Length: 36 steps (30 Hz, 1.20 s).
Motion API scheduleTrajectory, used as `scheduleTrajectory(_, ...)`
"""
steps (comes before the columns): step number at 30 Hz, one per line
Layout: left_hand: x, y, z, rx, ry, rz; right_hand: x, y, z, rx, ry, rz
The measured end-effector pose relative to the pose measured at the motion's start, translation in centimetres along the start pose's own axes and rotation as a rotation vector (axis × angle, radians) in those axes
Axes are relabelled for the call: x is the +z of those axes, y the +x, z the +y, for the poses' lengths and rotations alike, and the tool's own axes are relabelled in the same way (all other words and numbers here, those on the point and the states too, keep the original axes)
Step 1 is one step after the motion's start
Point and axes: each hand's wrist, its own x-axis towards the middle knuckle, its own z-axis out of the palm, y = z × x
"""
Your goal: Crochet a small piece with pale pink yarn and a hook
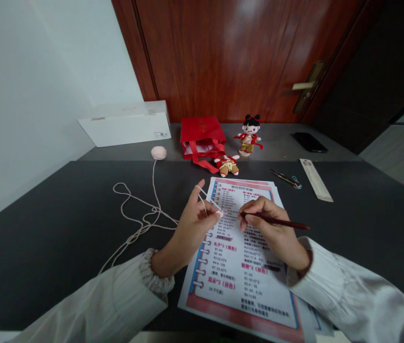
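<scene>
My left hand point(196, 221) pinches a small pale piece of crochet point(219, 214) between thumb and fingers. Pale yarn point(156, 200) loops over its raised index finger and trails left in loose strands to a yarn ball point(158, 153). My right hand point(268, 221) is closed around a dark crochet hook point(284, 221), its handle pointing right. The hook's tip is hard to make out near the fingertips, and a small gap separates the two hands. Beneath both lies a printed pattern sheet point(223, 295) with pink headings.
Behind the sheet are a headless doll body point(228, 166), a red gift bag point(202, 136) and a finished doll point(249, 136). Thread snips point(285, 178), a pale narrow packet point(315, 180) and a phone point(309, 142) lie to the right. A white box point(126, 126) stands back left.
</scene>
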Motion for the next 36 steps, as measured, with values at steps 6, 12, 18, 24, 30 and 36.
scheduleTrajectory(6, 0.1, 0.0, 0.1, 0.011, -0.012, 0.004, 0.2, 0.0, -0.1, 0.021, 0.012, -0.011)
scheduleTrajectory(12, 0.0, 0.2, -0.3, 0.035, -0.007, 0.028, 0.6, -0.4, -0.7, 0.002, -0.12, 0.006)
scheduleTrajectory(18, 0.3, -0.1, 0.0, 0.046, -0.009, 0.025, 0.8, -0.7, -1.0, -0.023, -0.213, -0.009)
scheduleTrajectory(24, 0.5, -0.1, 0.4, 0.045, -0.046, -0.037, 0.9, -0.6, -1.3, -0.055, -0.289, -0.029)
scheduleTrajectory(30, 0.1, 0.2, -0.2, 0.06, -0.019, -0.044, 0.5, -0.6, -1.2, -0.063, -0.279, -0.033)
scheduleTrajectory(36, 0.0, 0.2, -0.3, 0.096, 0.013, -0.025, 0.1, -0.5, -1.1, -0.043, -0.3, -0.065)
